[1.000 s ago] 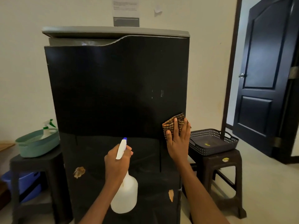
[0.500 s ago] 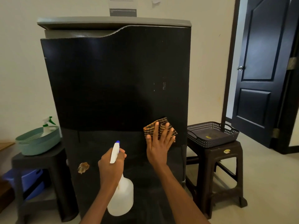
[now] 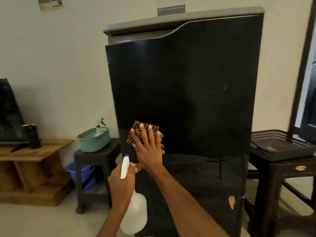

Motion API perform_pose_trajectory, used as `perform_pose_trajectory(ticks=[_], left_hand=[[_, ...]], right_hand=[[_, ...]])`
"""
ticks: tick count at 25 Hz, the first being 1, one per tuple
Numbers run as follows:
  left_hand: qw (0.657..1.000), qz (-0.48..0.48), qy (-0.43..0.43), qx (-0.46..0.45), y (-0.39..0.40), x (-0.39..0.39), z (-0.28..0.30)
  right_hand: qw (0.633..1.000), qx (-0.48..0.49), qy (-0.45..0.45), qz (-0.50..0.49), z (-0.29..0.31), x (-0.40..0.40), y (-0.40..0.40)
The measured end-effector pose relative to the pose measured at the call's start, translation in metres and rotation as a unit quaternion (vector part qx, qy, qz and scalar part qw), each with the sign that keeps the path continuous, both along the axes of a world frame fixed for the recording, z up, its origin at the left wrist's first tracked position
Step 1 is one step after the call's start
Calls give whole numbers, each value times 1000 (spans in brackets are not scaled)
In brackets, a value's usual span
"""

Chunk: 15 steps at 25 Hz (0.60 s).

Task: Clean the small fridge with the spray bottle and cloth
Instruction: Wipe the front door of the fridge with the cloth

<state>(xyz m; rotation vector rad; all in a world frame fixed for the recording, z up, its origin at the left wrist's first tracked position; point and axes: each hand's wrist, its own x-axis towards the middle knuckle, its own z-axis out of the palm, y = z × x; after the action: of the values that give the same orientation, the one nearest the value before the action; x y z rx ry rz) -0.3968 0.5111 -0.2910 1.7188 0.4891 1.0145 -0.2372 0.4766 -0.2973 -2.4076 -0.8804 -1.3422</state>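
Note:
The small black fridge (image 3: 186, 86) with a grey top stands against the wall, door closed. My right hand (image 3: 147, 148) presses a brown checked cloth (image 3: 136, 129) flat against the lower left of the door, fingers straight. My left hand (image 3: 122, 183) grips the neck of a white spray bottle (image 3: 135, 214) with a blue-tipped nozzle, held upright just below and left of the cloth.
A dark stool (image 3: 95, 156) left of the fridge carries a teal basket (image 3: 93, 141) with a second spray bottle (image 3: 100, 126). A wooden bench (image 3: 34, 151) stands further left. A black mesh tray (image 3: 280, 146) sits on a dark stool (image 3: 282, 177) at the right.
My right hand has slid the cloth leftward across the door, from near its right edge to its left side. The view has shifted left; the spray bottle stays in my left hand.

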Motion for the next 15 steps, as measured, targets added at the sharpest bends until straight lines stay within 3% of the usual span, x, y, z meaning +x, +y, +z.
perform_pose_trajectory(ticks=[5, 9, 15], left_hand=[[1000, 23, -13, -2, 32, -16, -2], [1000, 26, -3, -4, 32, -16, -8], [1000, -26, 17, 0, -10, 1, -25]], right_hand=[[988, -144, -32, 34, 16, 2, 50], [950, -297, -81, 54, 7, 13, 34], [951, -289, -93, 62, -20, 26, -56]])
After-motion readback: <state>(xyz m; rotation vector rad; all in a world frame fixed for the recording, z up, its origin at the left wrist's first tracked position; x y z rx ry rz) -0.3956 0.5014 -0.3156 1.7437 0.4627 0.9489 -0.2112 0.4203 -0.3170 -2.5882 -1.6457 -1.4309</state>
